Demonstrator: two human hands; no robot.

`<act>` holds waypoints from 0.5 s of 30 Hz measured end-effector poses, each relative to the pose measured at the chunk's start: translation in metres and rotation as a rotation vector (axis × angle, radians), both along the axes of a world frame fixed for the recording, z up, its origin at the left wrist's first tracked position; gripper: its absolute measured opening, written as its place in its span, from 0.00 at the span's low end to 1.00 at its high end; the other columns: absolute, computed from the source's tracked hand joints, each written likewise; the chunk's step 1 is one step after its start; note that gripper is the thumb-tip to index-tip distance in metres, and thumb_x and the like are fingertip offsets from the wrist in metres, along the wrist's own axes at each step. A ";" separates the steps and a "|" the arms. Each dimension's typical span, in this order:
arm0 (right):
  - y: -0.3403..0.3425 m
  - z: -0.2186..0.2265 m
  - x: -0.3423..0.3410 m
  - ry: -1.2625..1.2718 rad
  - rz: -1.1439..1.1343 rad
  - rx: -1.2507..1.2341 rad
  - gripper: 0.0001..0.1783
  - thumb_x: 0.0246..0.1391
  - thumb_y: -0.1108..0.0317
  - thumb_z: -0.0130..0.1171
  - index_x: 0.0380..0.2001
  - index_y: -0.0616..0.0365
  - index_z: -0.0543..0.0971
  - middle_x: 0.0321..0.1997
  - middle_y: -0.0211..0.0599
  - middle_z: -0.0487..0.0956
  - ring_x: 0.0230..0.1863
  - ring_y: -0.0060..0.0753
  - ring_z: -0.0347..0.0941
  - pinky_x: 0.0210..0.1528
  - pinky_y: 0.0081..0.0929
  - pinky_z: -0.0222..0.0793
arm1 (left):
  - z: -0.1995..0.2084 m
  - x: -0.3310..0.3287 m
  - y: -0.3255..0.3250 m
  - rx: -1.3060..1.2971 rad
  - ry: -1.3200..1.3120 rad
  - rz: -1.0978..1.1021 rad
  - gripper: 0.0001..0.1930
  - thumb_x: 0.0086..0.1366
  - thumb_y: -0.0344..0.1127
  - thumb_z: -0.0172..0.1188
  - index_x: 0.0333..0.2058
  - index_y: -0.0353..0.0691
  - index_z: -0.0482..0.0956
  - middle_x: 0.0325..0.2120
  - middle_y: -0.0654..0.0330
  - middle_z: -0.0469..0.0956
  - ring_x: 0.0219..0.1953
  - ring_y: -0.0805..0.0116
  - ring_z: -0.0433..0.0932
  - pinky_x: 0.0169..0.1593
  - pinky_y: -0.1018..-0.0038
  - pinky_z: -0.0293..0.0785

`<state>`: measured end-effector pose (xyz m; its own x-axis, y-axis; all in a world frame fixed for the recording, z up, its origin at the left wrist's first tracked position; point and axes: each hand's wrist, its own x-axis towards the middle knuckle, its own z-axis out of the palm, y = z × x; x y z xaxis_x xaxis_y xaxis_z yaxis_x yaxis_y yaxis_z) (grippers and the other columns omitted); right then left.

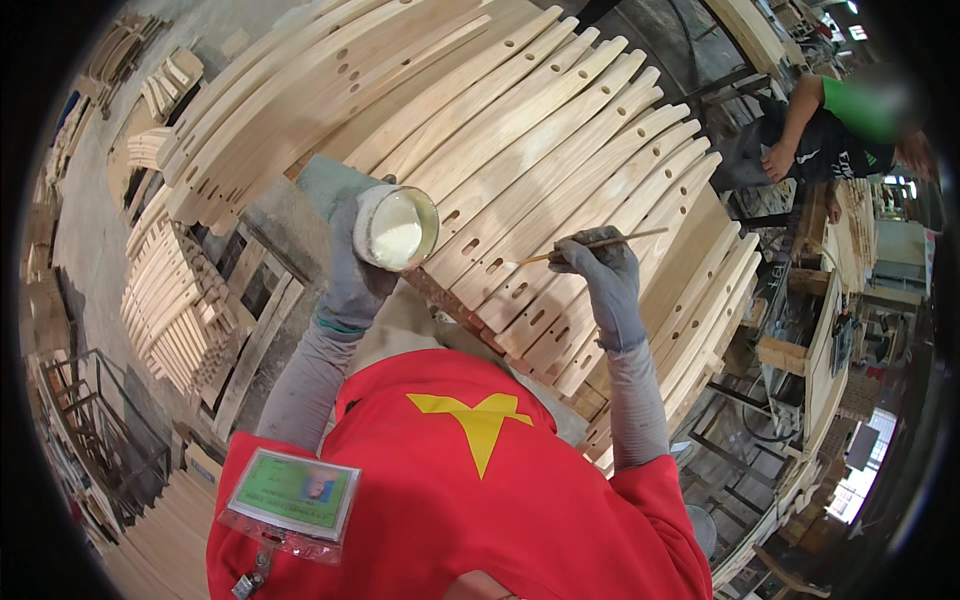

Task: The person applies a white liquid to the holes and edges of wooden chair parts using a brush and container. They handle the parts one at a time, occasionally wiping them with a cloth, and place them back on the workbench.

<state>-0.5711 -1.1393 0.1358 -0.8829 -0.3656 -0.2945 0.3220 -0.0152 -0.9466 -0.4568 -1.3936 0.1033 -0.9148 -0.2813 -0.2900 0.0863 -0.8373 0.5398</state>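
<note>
Across from me, the gloved left hand (pixel 352 254) grips a cup (pixel 428 217) of white liquid (pixel 398 232) near a row of wooden slats (pixel 545 165). The gloved right hand (pixel 607 275) pinches a thin stick (pixel 640 236) above them — its tip close to a slot (pixel 495 265).

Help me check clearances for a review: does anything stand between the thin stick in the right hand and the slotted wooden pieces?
Nothing visible does. The right hand holds the thin stick with its tip over the slotted wooden pieces, near an oval slot. The cup in the left hand sits off to the left.
</note>
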 end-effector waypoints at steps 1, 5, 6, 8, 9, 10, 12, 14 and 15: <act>-0.003 -0.008 -0.002 -0.033 0.007 -0.009 0.09 0.48 0.75 0.58 0.33 0.68 0.71 0.31 0.45 0.77 0.32 0.32 0.76 0.35 0.26 0.76 | -0.003 0.006 -0.004 -0.001 -0.011 0.023 0.26 0.66 0.53 0.34 0.53 0.40 0.64 0.50 0.57 0.68 0.52 0.62 0.68 0.52 0.64 0.69; -0.011 -0.028 -0.006 -0.088 0.001 -0.007 0.08 0.50 0.74 0.57 0.32 0.67 0.71 0.29 0.42 0.77 0.30 0.31 0.76 0.34 0.24 0.76 | -0.005 0.022 -0.014 -0.137 -0.046 0.060 0.25 0.66 0.51 0.37 0.53 0.40 0.63 0.50 0.57 0.67 0.53 0.63 0.67 0.53 0.65 0.68; -0.011 -0.031 -0.006 -0.089 -0.005 -0.010 0.08 0.50 0.74 0.57 0.31 0.67 0.71 0.28 0.42 0.76 0.29 0.31 0.76 0.34 0.24 0.76 | -0.004 0.024 -0.016 -0.121 -0.050 0.052 0.24 0.66 0.50 0.38 0.53 0.40 0.62 0.51 0.57 0.67 0.53 0.63 0.67 0.53 0.65 0.68; -0.013 -0.039 -0.005 -0.105 -0.011 -0.017 0.08 0.50 0.73 0.57 0.31 0.67 0.71 0.27 0.41 0.76 0.29 0.31 0.76 0.33 0.23 0.76 | -0.007 0.031 -0.013 -0.753 0.068 0.135 0.24 0.65 0.49 0.39 0.54 0.40 0.61 0.52 0.56 0.65 0.53 0.63 0.67 0.53 0.66 0.69; -0.013 -0.041 -0.004 -0.113 -0.016 -0.021 0.08 0.50 0.73 0.57 0.31 0.67 0.71 0.27 0.41 0.76 0.28 0.30 0.76 0.33 0.23 0.75 | -0.008 0.034 -0.013 -0.860 0.092 0.138 0.23 0.64 0.45 0.43 0.54 0.39 0.60 0.52 0.55 0.64 0.53 0.63 0.67 0.54 0.66 0.68; -0.014 -0.041 -0.004 -0.111 -0.009 0.003 0.08 0.50 0.73 0.57 0.31 0.67 0.71 0.27 0.41 0.76 0.28 0.30 0.75 0.33 0.23 0.75 | -0.009 0.036 -0.013 -0.965 0.116 0.146 0.23 0.62 0.41 0.46 0.54 0.39 0.60 0.53 0.55 0.64 0.53 0.63 0.66 0.54 0.66 0.68; -0.015 -0.041 -0.005 -0.108 0.003 0.051 0.09 0.50 0.72 0.57 0.31 0.66 0.71 0.27 0.41 0.76 0.27 0.29 0.75 0.32 0.22 0.75 | -0.011 0.040 -0.016 -0.754 0.094 0.097 0.28 0.56 0.26 0.58 0.54 0.37 0.58 0.53 0.53 0.62 0.54 0.60 0.65 0.56 0.65 0.66; -0.015 -0.042 -0.006 -0.120 0.009 0.054 0.09 0.50 0.72 0.57 0.31 0.66 0.71 0.27 0.41 0.76 0.26 0.29 0.75 0.31 0.22 0.75 | -0.009 0.038 -0.016 -0.588 0.049 0.104 0.28 0.56 0.27 0.58 0.54 0.37 0.58 0.53 0.53 0.63 0.54 0.61 0.65 0.55 0.65 0.66; -0.015 -0.042 -0.006 -0.125 0.012 0.055 0.09 0.50 0.72 0.58 0.31 0.67 0.71 0.27 0.41 0.76 0.26 0.29 0.75 0.31 0.22 0.75 | -0.009 0.038 -0.016 -0.504 0.027 0.107 0.28 0.56 0.27 0.58 0.54 0.37 0.58 0.53 0.53 0.63 0.54 0.61 0.65 0.55 0.65 0.66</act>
<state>-0.5770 -1.1548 0.0938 -0.8336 -0.3563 -0.4220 0.4376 0.0400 -0.8983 -0.4189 -1.4095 0.0940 -0.8786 -0.4722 -0.0713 0.1761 -0.4591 0.8707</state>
